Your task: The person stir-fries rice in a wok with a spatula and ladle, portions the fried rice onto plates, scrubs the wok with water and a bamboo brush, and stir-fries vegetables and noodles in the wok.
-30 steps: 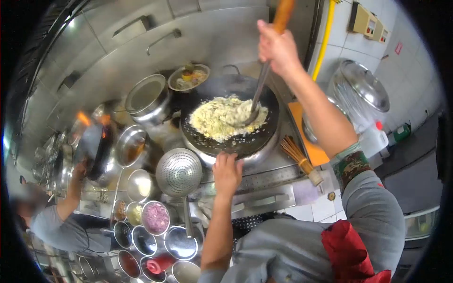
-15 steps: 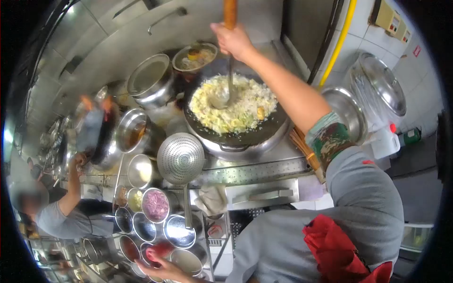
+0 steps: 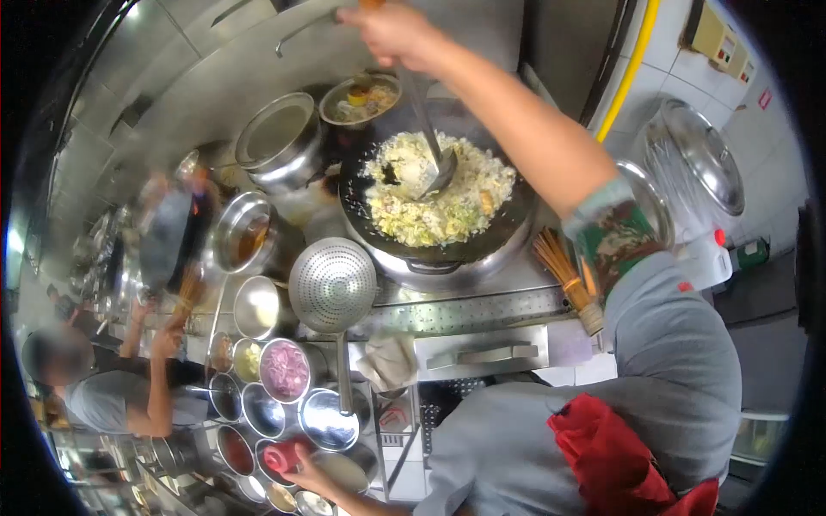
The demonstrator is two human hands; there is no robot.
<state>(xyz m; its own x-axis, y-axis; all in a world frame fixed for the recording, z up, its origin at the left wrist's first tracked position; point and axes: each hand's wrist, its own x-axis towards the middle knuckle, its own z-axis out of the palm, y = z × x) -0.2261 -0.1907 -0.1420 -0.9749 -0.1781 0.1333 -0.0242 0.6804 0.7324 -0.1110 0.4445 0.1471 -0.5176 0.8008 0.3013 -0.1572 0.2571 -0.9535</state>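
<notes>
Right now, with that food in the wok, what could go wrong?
Two or three things, perhaps. The right hand has the ladle in loose rice, so a hard stroke might throw grains over the wok's rim. The left hand is on the red bottle among open tubs, so it might drip or knock one. The strainer's handle juts over those tubs and could get bumped.
</notes>
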